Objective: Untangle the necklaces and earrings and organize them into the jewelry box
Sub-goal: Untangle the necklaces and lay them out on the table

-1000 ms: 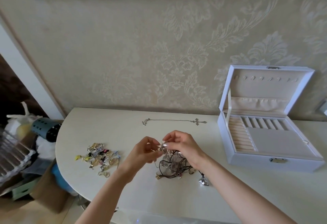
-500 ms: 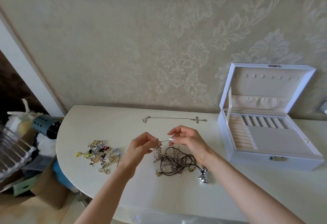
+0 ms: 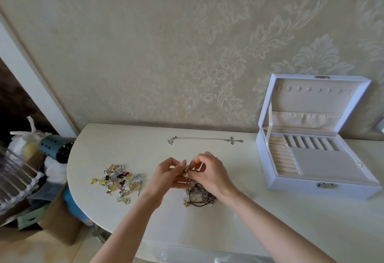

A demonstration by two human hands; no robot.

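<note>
The white hinged jewellery box (image 3: 291, 185) stands open, and as far as its cream-lined compartments and lid hooks show, it holds nothing yet. Well left of the box, both hands meet over the knot of dark cords and silver chains (image 3: 199, 197). The left hand (image 3: 166, 176) and the right hand (image 3: 209, 174) each curl their fingertips in a narrow pinch on a pale strand lifted from the knot's top, though which strand each holds is hard to make out. Farther left of the box lies the loose heap of small colourful earrings (image 3: 117, 180), unsorted. Left of the box's back edge, a thin silver chain with a cross pendant (image 3: 207, 139) lies stretched straight, apparently freed. I judge the task early: one necklace separated, the rest knotted, nothing boxed.
</note>
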